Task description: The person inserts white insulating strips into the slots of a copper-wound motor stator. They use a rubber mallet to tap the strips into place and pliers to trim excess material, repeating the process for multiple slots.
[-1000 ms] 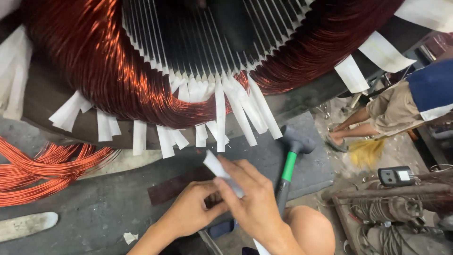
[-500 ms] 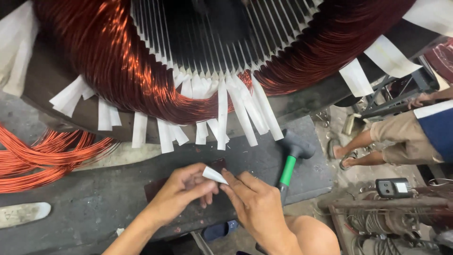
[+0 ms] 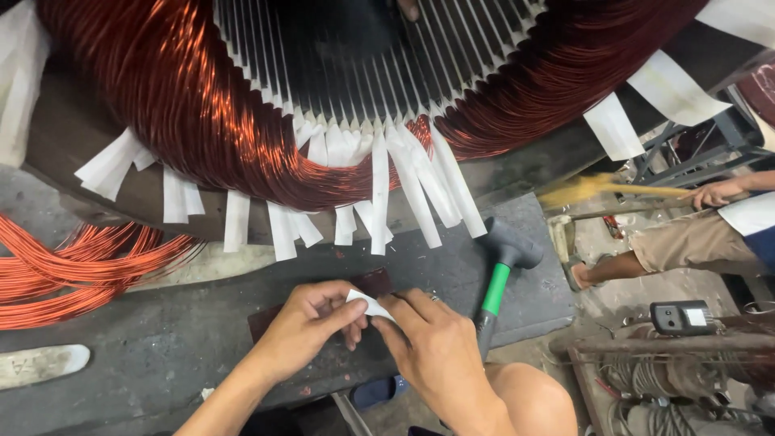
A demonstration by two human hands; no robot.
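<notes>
Both hands pinch one small white paper strip over the dark board — left hand and right hand clamped on it; best creased flat, edges aligned.

One camera only, up on the worker's head, looking steeply down and close over the workbench, copper winding filling the top, floor at right.

- Your slip is white.
- The coils you face shine copper-orange; the strips in them are white.
- Your mallet has a grey head and green handle.
- The slab is mottled grey.
- The loose wire is orange.
</notes>
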